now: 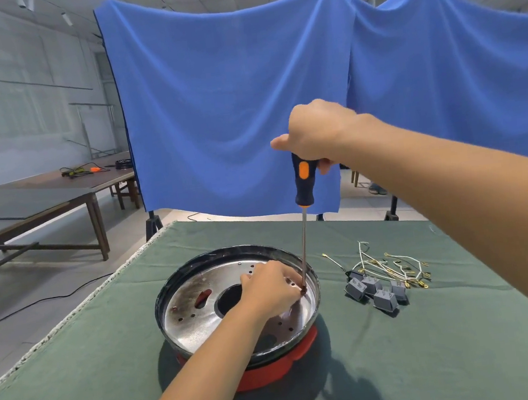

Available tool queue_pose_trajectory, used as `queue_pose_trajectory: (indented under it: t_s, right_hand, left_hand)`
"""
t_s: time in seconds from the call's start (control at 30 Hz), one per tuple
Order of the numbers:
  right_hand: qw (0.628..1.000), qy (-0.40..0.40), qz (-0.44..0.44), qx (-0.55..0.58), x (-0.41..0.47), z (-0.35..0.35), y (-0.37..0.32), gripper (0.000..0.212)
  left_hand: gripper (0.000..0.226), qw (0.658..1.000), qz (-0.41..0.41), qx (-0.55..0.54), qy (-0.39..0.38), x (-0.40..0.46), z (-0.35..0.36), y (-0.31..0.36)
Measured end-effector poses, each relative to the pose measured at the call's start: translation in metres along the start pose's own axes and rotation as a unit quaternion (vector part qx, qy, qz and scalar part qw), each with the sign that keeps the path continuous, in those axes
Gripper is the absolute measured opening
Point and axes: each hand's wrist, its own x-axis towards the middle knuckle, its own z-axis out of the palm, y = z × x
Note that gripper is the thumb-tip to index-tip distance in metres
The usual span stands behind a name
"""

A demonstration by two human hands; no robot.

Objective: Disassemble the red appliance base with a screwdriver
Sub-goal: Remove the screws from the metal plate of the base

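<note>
Head view: red appliance base [274, 369] with silvery dished plate [203, 317] on the bench [80, 382]. Right hand [317, 132] grips the screwdriver [303, 215] near-upright, tip down; left hand [270, 288] fingers pinch at its tip.

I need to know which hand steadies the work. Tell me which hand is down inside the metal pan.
The left hand: it rests in the metal pan beside the screwdriver tip, while the right hand grips the handle above.
</note>
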Motion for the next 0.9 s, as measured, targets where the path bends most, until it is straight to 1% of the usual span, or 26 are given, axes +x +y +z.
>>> queue_pose_trajectory:
  t_s: [0.03,0.1,0.13,0.17,0.2,0.23,0.27,0.3,0.33,0.37,0.4,0.43,0.47,0.53,0.57,0.63,0.67,0.73,0.77,0.8,0.83,0.9]
  right_hand:
    - [0.999,-0.014,-0.018,0.026,0.001,-0.002,-0.002,0.028]
    - [0.988,-0.094,-0.036,0.120,0.001,-0.013,-0.005,0.017]
    - [0.979,-0.139,-0.039,0.143,-0.002,-0.020,-0.006,0.014]
    - [0.975,-0.166,-0.035,0.145,-0.004,-0.025,-0.005,0.016]
    - [0.977,-0.161,-0.022,0.134,-0.004,-0.024,-0.003,0.019]
    - [0.983,-0.141,-0.007,0.115,-0.004,-0.021,-0.002,0.020]
    - [0.991,-0.109,0.010,0.080,-0.006,-0.017,-0.001,0.022]
    - [0.997,-0.068,0.021,0.022,-0.006,-0.012,-0.001,0.028]
    - [0.999,-0.026,0.023,-0.036,-0.006,-0.008,0.000,0.037]
    - [0.997,0.005,0.023,-0.075,-0.005,-0.006,0.000,0.042]
    - [0.997,0.010,0.014,-0.072,-0.003,-0.005,0.000,0.039]
    - [0.999,-0.009,-0.005,-0.040,-0.001,-0.007,0.000,0.032]
    - [0.999,-0.045,-0.028,0.007,0.000,-0.009,-0.002,0.025]
    - [0.986,-0.115,-0.071,0.095,-0.001,-0.014,-0.005,0.013]
    - [0.980,-0.133,-0.084,0.118,-0.001,-0.015,-0.006,0.015]
    - [0.981,-0.141,-0.077,0.112,-0.004,-0.015,-0.009,0.021]
    - [0.986,-0.126,-0.064,0.089,-0.005,-0.013,-0.010,0.025]
    - [0.998,-0.050,-0.026,0.021,-0.005,-0.007,-0.012,0.041]
    - [1.000,-0.013,-0.018,0.006,-0.006,-0.004,-0.013,0.042]
    - [1.000,-0.004,-0.020,0.007,-0.006,-0.003,-0.015,0.037]
    - [0.999,-0.027,-0.024,0.012,-0.005,-0.003,-0.016,0.031]
    - [0.993,-0.105,-0.012,0.049,-0.006,-0.015,-0.018,0.023]
  left_hand:
    - [0.019,1.000,0.002,-0.001,-0.002,0.000,0.000,-0.001]
    - [0.027,1.000,-0.002,-0.008,-0.005,0.000,-0.001,0.000]
    - [0.032,1.000,-0.007,-0.011,-0.005,0.000,-0.002,0.000]
    - [0.036,1.000,-0.010,-0.013,-0.006,0.000,-0.003,0.000]
    - [0.038,1.000,-0.011,-0.015,-0.004,0.000,-0.003,0.000]
    - [0.039,1.000,-0.011,-0.018,-0.002,0.001,-0.004,0.000]
    - [0.038,1.000,-0.011,-0.021,-0.001,0.001,-0.004,0.000]
    - [0.037,1.000,-0.010,-0.023,0.000,0.001,-0.003,-0.001]
    - [0.035,1.000,-0.009,-0.023,0.000,0.001,-0.003,-0.001]
    - [0.034,1.000,-0.008,-0.020,0.001,0.001,-0.003,-0.002]
    - [0.034,1.000,-0.006,-0.017,0.001,0.001,-0.003,-0.002]
    - [0.034,1.000,-0.005,-0.015,0.001,0.001,-0.002,-0.002]
    - [0.035,1.000,-0.004,-0.015,0.000,0.001,-0.002,-0.002]
    - [0.037,1.000,-0.004,-0.018,-0.004,0.002,-0.001,-0.002]
    - [0.037,1.000,-0.003,-0.017,-0.005,0.002,-0.001,-0.002]
    - [0.035,1.000,0.000,-0.012,-0.005,0.002,-0.001,-0.003]
    - [0.034,1.000,0.001,-0.011,-0.004,0.002,-0.001,-0.003]
    - [0.032,1.000,0.004,-0.014,-0.004,0.000,-0.002,-0.003]
    - [0.030,1.000,0.007,-0.016,-0.004,0.000,-0.003,-0.003]
    - [0.028,1.000,0.011,-0.015,-0.006,0.000,-0.003,-0.003]
    - [0.027,1.000,0.013,-0.015,-0.008,0.000,-0.003,-0.004]
    - [0.027,1.000,0.013,-0.018,-0.008,0.000,-0.002,-0.004]
